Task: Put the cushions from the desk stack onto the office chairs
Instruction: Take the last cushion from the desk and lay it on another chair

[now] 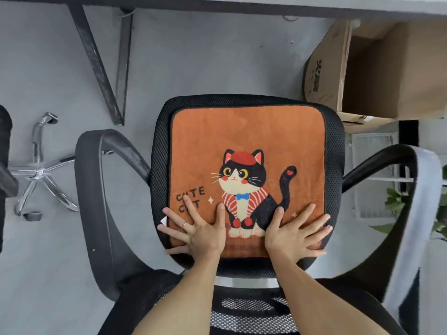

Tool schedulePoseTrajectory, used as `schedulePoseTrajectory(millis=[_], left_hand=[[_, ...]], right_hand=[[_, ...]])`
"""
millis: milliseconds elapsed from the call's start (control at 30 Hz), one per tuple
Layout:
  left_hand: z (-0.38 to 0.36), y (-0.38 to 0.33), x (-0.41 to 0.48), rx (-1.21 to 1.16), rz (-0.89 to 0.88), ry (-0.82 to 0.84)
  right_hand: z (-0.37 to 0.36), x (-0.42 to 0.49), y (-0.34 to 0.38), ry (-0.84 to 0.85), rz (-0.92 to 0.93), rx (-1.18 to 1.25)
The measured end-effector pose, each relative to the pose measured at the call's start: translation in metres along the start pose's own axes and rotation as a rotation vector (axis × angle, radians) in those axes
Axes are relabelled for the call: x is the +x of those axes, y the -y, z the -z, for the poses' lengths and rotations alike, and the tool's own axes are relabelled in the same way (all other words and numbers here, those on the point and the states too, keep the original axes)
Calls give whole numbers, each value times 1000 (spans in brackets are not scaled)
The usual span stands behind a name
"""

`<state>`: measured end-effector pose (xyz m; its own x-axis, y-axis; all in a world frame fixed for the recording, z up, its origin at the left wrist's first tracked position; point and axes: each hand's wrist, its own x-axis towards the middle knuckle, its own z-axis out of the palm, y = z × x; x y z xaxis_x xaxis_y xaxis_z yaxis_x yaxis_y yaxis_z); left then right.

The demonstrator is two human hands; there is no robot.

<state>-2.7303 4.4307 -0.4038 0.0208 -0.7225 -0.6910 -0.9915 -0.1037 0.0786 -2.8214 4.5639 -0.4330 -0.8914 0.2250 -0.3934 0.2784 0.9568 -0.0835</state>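
Over at 9 o'clock there's just the chrome base (38, 170) of another chair, with its seat mostly out of frame. The main chair (160, 146) sits dead centre. The orange cat cushion (246, 134) is already lying flat on its seat, tucked inside the black mesh rim. The left hand (202, 232) rests on the cushion's 7 o'clock corner with fingers spread and straight, pressing down and gripping nothing. The right hand (294, 235) does the same at the 5 o'clock corner, palm flat and nothing grasped.

The cushion looks thin, plush and floppy, so it's probably light and bendy. It'd likely sag if lifted by one corner, so taking it by two opposite edges seems the safe bet. Fuzzy fabric on mesh shouldn't slide much.

At 1 o'clock, under the desk (242, 2), there's a cardboard box (377, 68). Can't tell what's inside it.
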Motion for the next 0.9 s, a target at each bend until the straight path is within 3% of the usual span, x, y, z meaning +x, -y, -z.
schedulePoseTrajectory(millis=[233, 333, 433, 567, 667, 900], left_hand=[[16, 1, 2, 64, -9, 72], [34, -1, 1, 35, -29, -54], [63, -3, 10, -53, 7, -186], [93, -6, 35, 35, -12, -182], [105, -9, 48, 88, -139, -187], [103, -15, 53, 4, -172, -230]], right_hand=[[24, -2, 3, 114, 17, -71], [53, 7, 9, 135, 25, -34], [86, 29, 11, 77, -82, 72], [112, 60, 0, 174, -73, 101], [118, 72, -1, 222, -36, 70], [109, 70, 1, 193, -112, 121]])
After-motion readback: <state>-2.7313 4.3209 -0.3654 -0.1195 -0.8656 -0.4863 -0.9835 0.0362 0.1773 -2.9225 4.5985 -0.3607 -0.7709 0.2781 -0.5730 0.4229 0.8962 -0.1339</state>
